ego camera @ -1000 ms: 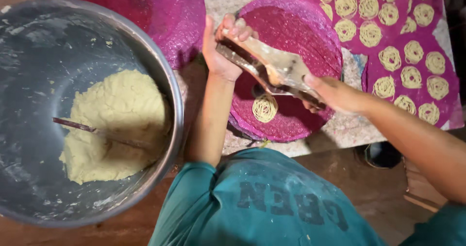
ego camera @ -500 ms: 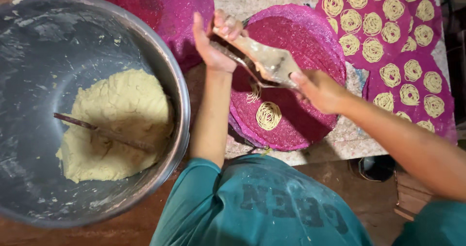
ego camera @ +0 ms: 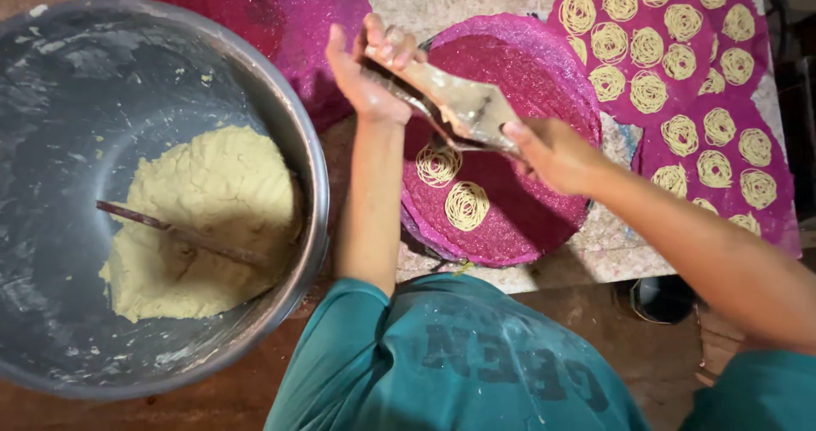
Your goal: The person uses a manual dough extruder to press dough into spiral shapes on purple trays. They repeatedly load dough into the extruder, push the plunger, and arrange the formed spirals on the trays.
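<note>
My left hand (ego camera: 367, 72) and my right hand (ego camera: 551, 152) both grip a metal dough press (ego camera: 459, 108), one at each handle, held over a round magenta woven mat (ego camera: 544, 65). Two yellow noodle coils lie on that mat below the press: a finished one (ego camera: 467, 206) and another (ego camera: 438, 165) right under the press. My left forearm runs down toward my teal shirt.
A large steel bowl (ego camera: 51, 82) at left holds pale yellow dough (ego camera: 204, 218) with a stick (ego camera: 183, 234) in it. More magenta mats (ego camera: 765, 116) at right carry several noodle coils. Another magenta mat (ego camera: 280, 14) lies at the top. Brown floor lies below.
A second coil has appeared on the mat beside the first. Both hands and the press have shifted slightly left and up in view.
</note>
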